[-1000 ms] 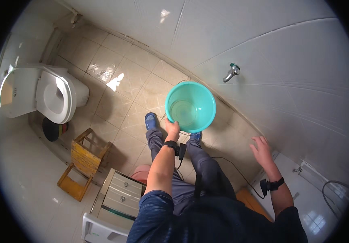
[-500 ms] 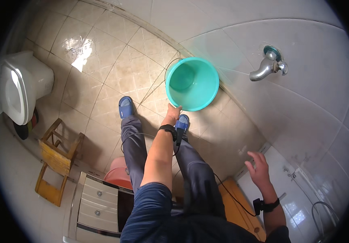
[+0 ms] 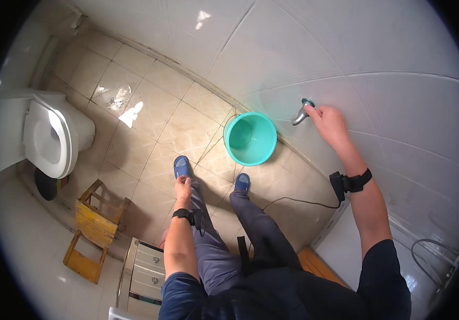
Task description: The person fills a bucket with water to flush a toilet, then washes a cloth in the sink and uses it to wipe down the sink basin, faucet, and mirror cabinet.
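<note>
My right hand (image 3: 329, 126) is closed round the handle side of a metal water tap (image 3: 299, 116) on the tiled wall. The handle itself is hidden under my fingers; the spout shows to their left. A turquoise bucket (image 3: 264, 149) stands upright on the floor by the wall, below and left of the tap. No water can be seen running from the spout. My left hand (image 3: 183, 190) hangs over my left leg, its fingers loosely curled with nothing showing in them. It is apart from the bucket.
At the left is a white toilet (image 3: 69, 141), with a wooden chair (image 3: 97, 221) nearer to me. A drawer cabinet (image 3: 146, 266) stands beside my left leg. My feet, in blue slippers (image 3: 182, 166), rest on the tiled floor (image 3: 149, 122). A cable runs from my right wrist strap.
My left hand has let go of the bucket's rim and drawn back to the left. My right hand has gone up to the tap and closed on it. The view has shifted.
</note>
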{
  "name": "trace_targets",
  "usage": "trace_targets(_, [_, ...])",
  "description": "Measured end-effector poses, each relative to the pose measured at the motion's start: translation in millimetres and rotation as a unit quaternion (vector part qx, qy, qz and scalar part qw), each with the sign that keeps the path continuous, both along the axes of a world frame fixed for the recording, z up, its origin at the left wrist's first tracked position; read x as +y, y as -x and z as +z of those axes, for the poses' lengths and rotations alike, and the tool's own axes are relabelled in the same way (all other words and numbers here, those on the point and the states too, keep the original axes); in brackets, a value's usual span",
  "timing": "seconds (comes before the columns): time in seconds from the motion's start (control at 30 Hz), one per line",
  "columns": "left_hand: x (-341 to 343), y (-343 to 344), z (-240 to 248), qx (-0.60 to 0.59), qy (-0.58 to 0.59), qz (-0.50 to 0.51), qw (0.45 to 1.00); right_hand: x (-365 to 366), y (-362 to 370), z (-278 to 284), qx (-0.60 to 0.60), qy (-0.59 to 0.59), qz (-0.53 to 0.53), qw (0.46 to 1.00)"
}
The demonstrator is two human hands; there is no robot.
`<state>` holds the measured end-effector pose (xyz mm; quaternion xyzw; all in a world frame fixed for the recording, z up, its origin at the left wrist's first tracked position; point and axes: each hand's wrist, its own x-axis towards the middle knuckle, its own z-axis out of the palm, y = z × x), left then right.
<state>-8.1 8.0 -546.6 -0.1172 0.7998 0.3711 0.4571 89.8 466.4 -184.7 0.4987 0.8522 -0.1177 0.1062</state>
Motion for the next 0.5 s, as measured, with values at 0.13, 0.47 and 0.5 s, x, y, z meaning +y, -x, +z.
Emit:
trace_targets(0.13, [-30.5, 23.1, 43.7, -0.030, 0.014, 0.045, 0.998, 11.1, -13.7, -8.5, -0.053, 0.023, -0.025, 0.998])
trace_targets(0.47, [-83.7, 75.4, 123.1, -0.036, 0.004, 0.021, 0.999, -6.7, 3.2, 10.7, -0.096, -0.044, 0.006, 0.994])
trace_targets(0.5, [-81.7, 79.2, 131.7, -0.038, -0.016, 0.008, 0.999, -11.0, 2.0, 18.2, -0.093, -0.045, 0.000, 0.995])
